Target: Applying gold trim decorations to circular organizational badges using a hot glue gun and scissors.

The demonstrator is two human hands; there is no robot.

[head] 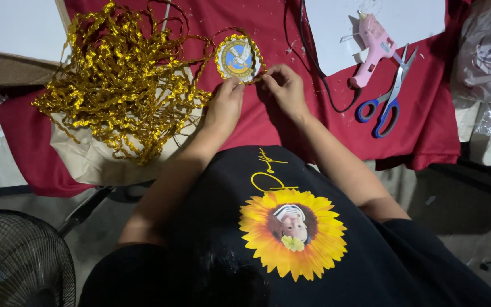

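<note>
A round badge [237, 57] with a blue middle and a gold cord rim lies on the red cloth [257, 122]. My left hand [226, 104] pinches its lower edge with the fingertips. My right hand [284, 85] presses the gold cord against the badge's right rim. A gold twisted cord runs from the badge to a big tangled heap of gold cord [120, 79] on the left, which rests on brown paper [86, 159].
A pink glue gun [374, 46] with a black cable lies on white paper [336, 28] at the upper right. Blue-handled scissors [387, 96] lie beside it. A crumpled plastic bag [487, 54] sits far right, a black fan [15, 261] at the bottom left.
</note>
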